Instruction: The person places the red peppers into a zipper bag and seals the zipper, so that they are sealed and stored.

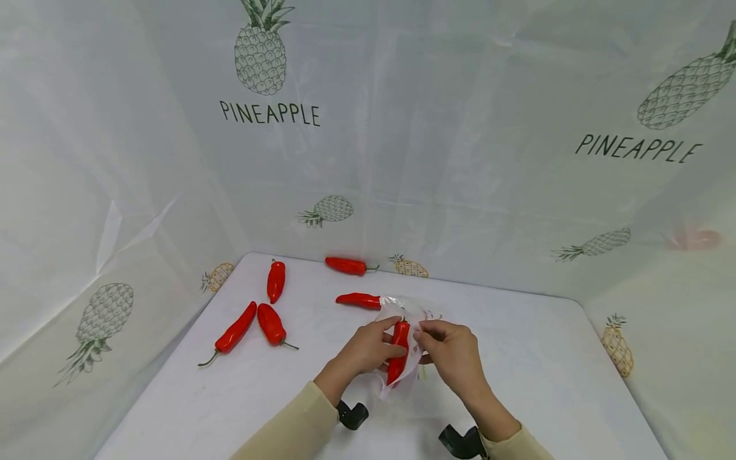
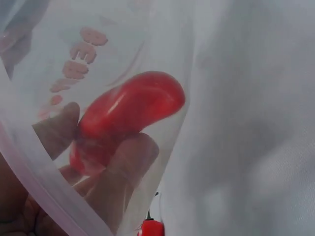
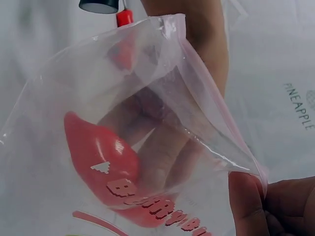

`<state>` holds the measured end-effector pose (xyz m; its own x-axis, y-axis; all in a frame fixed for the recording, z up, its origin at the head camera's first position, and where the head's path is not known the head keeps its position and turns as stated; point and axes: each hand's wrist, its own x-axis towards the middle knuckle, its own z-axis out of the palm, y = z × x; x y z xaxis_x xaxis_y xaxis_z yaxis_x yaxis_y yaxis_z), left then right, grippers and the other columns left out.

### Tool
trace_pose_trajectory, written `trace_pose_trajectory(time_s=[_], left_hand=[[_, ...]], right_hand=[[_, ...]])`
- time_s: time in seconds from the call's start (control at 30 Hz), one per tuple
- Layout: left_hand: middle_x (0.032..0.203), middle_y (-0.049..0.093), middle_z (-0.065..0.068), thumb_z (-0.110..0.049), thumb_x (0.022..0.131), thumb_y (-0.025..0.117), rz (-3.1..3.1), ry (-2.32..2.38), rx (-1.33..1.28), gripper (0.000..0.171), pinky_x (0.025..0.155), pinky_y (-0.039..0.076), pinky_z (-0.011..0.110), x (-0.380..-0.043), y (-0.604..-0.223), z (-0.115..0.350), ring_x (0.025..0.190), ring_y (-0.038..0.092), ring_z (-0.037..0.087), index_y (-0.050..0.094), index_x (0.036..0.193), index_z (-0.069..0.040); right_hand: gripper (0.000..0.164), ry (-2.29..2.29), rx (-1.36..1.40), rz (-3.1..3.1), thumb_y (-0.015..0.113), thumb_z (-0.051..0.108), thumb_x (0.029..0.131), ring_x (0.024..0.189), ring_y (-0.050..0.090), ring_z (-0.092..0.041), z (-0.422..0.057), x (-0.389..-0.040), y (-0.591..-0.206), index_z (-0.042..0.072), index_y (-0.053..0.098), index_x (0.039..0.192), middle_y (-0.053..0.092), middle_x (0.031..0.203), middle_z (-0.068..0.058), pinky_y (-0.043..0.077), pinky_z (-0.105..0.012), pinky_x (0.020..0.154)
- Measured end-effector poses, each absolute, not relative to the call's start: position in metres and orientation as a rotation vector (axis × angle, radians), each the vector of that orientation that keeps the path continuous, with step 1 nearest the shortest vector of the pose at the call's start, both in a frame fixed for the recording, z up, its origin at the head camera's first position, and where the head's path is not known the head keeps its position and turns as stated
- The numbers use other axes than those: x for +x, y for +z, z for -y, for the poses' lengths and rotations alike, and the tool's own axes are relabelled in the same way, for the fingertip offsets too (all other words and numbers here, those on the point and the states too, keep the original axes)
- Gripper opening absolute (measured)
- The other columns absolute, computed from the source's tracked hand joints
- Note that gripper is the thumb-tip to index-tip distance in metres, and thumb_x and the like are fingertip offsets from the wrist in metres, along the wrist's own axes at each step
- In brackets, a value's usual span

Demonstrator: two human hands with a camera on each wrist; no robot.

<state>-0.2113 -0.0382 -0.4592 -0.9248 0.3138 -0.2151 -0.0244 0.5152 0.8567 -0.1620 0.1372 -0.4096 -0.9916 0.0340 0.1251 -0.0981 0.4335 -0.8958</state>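
Note:
A clear zip bag (image 3: 44, 147) with pink edging and red printed lettering is spread between both hands. My left hand (image 1: 370, 345) reaches inside it and holds a red chili pepper (image 1: 399, 351) between thumb and fingers. Through the plastic, the left wrist view shows the pepper's smooth rounded end (image 2: 162, 93) beyond the fingertips. My right hand (image 1: 454, 354) pinches the bag's pink rim with thumb and forefinger (image 3: 243, 196). Just past the bag's far side lies another red pepper (image 1: 358, 300), its right end meeting the plastic.
Several more red peppers lie on the white table (image 1: 517, 358): one at the back edge (image 1: 347, 266), others at the left, including one with a long green stem (image 1: 236, 329). White pineapple-print sheeting (image 1: 437, 160) walls the back and sides. Black wrist mounts (image 1: 352, 415) sit by both forearms.

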Motion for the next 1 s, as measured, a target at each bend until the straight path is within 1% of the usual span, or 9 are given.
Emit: trace_pose_trajectory(time_s=[0.1, 0.2, 0.27, 0.4, 0.5, 0.6, 0.83, 0.9, 1.0], left_hand=[[0.130, 0.072, 0.014, -0.026, 0.092, 0.083, -2.406, 1.401, 0.241, 0.072, 0.071, 0.066, 0.037, -0.213, -0.461, 0.038, 0.088, 0.074, 0.017, 0.052, 0.157, -0.022], [0.134, 0.071, 0.015, -0.027, 0.091, 0.084, -2.413, 1.408, 0.259, 0.072, 0.075, 0.066, 0.039, -0.214, -0.461, 0.039, 0.080, 0.076, 0.015, 0.054, 0.155, -0.025], [0.135, 0.071, 0.014, -0.027, 0.091, 0.084, -2.423, 1.408, 0.279, 0.069, 0.078, 0.066, 0.041, -0.214, -0.460, 0.039, 0.078, 0.077, 0.016, 0.055, 0.154, -0.027], [0.134, 0.072, 0.011, -0.028, 0.092, 0.084, -2.439, 1.425, 0.296, 0.064, 0.082, 0.066, 0.045, -0.214, -0.458, 0.041, 0.086, 0.079, 0.018, 0.058, 0.151, -0.030], [0.133, 0.073, 0.011, -0.025, 0.094, 0.081, -2.432, 1.462, 0.292, 0.059, 0.086, 0.065, 0.046, -0.214, -0.457, 0.042, 0.091, 0.079, 0.020, 0.061, 0.149, -0.028], [0.132, 0.073, 0.012, -0.021, 0.096, 0.079, -2.410, 1.512, 0.293, 0.054, 0.088, 0.065, 0.045, -0.212, -0.454, 0.045, 0.093, 0.079, 0.019, 0.063, 0.147, -0.025], [0.131, 0.074, 0.013, -0.020, 0.096, 0.077, -2.371, 1.585, 0.307, 0.047, 0.087, 0.065, 0.042, -0.212, -0.451, 0.050, 0.093, 0.078, 0.017, 0.068, 0.142, -0.024], [0.131, 0.074, 0.014, -0.019, 0.096, 0.077, -2.371, 1.597, 0.304, 0.046, 0.086, 0.065, 0.040, -0.212, -0.451, 0.052, 0.094, 0.078, 0.019, 0.069, 0.141, -0.023], [0.129, 0.074, 0.016, -0.017, 0.096, 0.076, -2.375, 1.620, 0.315, 0.045, 0.085, 0.066, 0.039, -0.212, -0.451, 0.054, 0.095, 0.079, 0.024, 0.069, 0.141, -0.018]], right_hand=[[0.019, 1.630, 0.041, 2.531, 0.077, 0.005, 0.095, 0.073, 0.077, -0.021, -0.139, -0.164, -0.411, -0.003, 0.079, 0.112, 0.079, 0.101, -0.016, 0.064, -0.029, 0.060], [0.018, 1.643, 0.015, 2.516, 0.076, 0.005, 0.095, 0.070, 0.076, -0.021, -0.140, -0.166, -0.414, -0.003, 0.079, 0.111, 0.079, 0.098, -0.018, 0.064, -0.029, 0.060], [0.018, 1.638, 0.000, 2.517, 0.076, 0.005, 0.095, 0.069, 0.075, -0.020, -0.141, -0.167, -0.415, -0.004, 0.079, 0.111, 0.078, 0.097, -0.019, 0.064, -0.029, 0.060], [0.019, 1.598, -0.027, 2.533, 0.076, 0.006, 0.096, 0.067, 0.074, -0.018, -0.142, -0.168, -0.418, -0.003, 0.079, 0.112, 0.078, 0.096, -0.019, 0.063, -0.027, 0.059], [0.019, 1.606, -0.043, 2.528, 0.076, 0.007, 0.096, 0.069, 0.074, -0.018, -0.143, -0.170, -0.420, -0.002, 0.079, 0.113, 0.078, 0.098, -0.018, 0.063, -0.027, 0.058], [0.019, 1.611, -0.051, 2.520, 0.077, 0.007, 0.095, 0.069, 0.074, -0.018, -0.144, -0.170, -0.422, -0.002, 0.079, 0.112, 0.078, 0.097, -0.017, 0.063, -0.028, 0.057], [0.018, 1.581, -0.029, 2.517, 0.076, 0.006, 0.096, 0.067, 0.074, -0.017, -0.147, -0.172, -0.426, -0.002, 0.079, 0.112, 0.078, 0.093, -0.016, 0.063, -0.027, 0.057], [0.019, 1.574, -0.024, 2.520, 0.076, 0.007, 0.096, 0.067, 0.074, -0.017, -0.147, -0.172, -0.427, -0.002, 0.079, 0.112, 0.078, 0.093, -0.015, 0.063, -0.027, 0.058], [0.019, 1.578, -0.031, 2.527, 0.077, 0.008, 0.095, 0.068, 0.074, -0.016, -0.148, -0.172, -0.429, -0.001, 0.080, 0.112, 0.078, 0.093, -0.014, 0.063, -0.026, 0.059]])
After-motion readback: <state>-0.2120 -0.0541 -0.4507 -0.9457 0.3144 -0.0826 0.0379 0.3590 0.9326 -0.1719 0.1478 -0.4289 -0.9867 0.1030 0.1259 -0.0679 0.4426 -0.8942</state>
